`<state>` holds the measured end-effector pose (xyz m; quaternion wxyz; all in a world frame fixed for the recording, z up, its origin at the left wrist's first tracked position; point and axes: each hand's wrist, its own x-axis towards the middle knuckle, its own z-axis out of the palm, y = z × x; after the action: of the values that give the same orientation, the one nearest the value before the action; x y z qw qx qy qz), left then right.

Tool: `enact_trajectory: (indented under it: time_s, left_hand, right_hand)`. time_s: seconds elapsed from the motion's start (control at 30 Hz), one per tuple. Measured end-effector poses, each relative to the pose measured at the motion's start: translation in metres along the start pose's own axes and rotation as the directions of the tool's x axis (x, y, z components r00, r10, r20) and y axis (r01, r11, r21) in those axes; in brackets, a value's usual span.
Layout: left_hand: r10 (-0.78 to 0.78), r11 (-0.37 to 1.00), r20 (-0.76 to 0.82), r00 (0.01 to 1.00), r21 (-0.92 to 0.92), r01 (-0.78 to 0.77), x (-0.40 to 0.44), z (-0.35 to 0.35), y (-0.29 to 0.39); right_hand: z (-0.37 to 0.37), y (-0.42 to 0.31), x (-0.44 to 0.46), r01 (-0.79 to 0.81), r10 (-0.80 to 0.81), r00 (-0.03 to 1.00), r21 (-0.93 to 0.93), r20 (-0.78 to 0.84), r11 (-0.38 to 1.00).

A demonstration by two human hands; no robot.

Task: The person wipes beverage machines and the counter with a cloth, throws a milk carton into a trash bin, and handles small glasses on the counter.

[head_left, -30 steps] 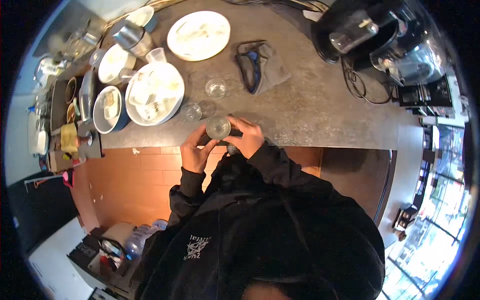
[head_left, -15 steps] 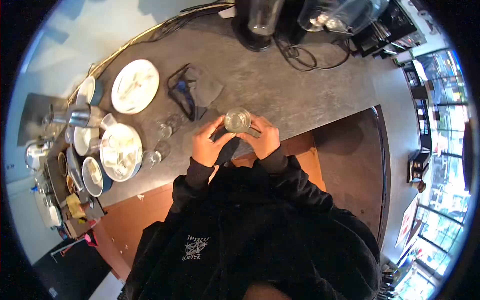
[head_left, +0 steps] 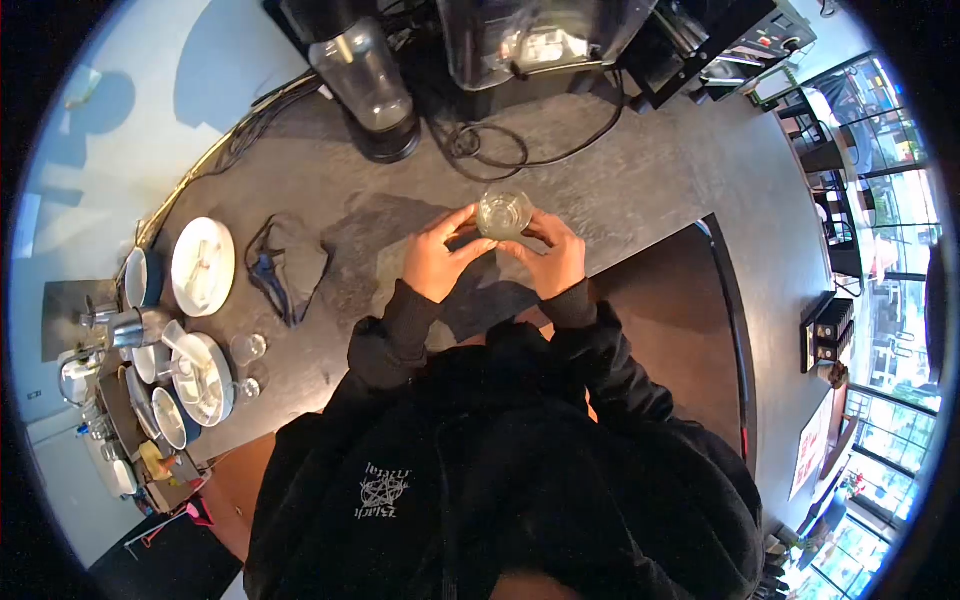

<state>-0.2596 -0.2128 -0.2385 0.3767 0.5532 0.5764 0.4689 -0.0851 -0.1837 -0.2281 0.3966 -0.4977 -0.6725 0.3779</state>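
Observation:
A clear drinking glass point(head_left: 505, 212) is held in front of me over the grey counter point(head_left: 620, 215). My left hand point(head_left: 438, 255) grips its left side, thumb toward the near side and fingers behind. From the right, my right hand point(head_left: 550, 258) closes on the same glass, the two thumbs almost meeting below it. Looking down, I see its round rim and base; whether anything is inside I cannot tell. Left of my hands lies a dark grey cloth item with black straps point(head_left: 290, 268), flat on the counter.
At left stand a white plate point(head_left: 203, 267), bowls with utensils point(head_left: 203, 380), a metal pitcher point(head_left: 132, 328) and two glasses point(head_left: 248, 348). Along the back are a blender-like jar point(head_left: 372, 95), a big clear-fronted container point(head_left: 545, 45) and a looped black cable point(head_left: 490, 150). A dark recess point(head_left: 670, 310) opens at right.
My view has shifted right and toward the back machines, so the dishes and cloth sit farther left. Both hands keep hold of the glass, now nearer the cable.

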Motion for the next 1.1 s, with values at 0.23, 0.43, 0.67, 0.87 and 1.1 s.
enact_trajectory:
  time_s: [0.23,0.43,0.67,0.87,1.1]
  left_hand:
    - [0.076,0.996,0.036,0.996,0.047,-0.078,0.074,0.054,0.019]
    - [0.071,0.997,0.089,0.994,0.020,-0.073,0.133,0.091,0.008]
    - [0.007,0.996,0.097,0.995,0.084,-0.015,0.186,0.119,-0.003]
    - [0.006,0.998,0.086,0.996,0.054,-0.011,0.199,0.135,-0.015]
    - [-0.034,0.996,0.108,0.994,0.085,0.025,0.204,0.139,-0.025]
  right_hand:
    - [-0.051,0.042,0.062,0.018,-0.017,0.999,0.028,-0.049,0.999]
    - [-0.078,0.074,0.114,0.067,-0.072,0.996,-0.080,-0.061,0.995]
    - [-0.087,0.101,0.159,0.003,-0.017,0.992,-0.115,-0.124,0.993]
    - [-0.089,0.124,0.174,0.008,-0.011,0.992,-0.020,-0.123,1.000]
    - [-0.087,0.134,0.176,-0.033,0.031,0.994,-0.018,-0.102,0.999]
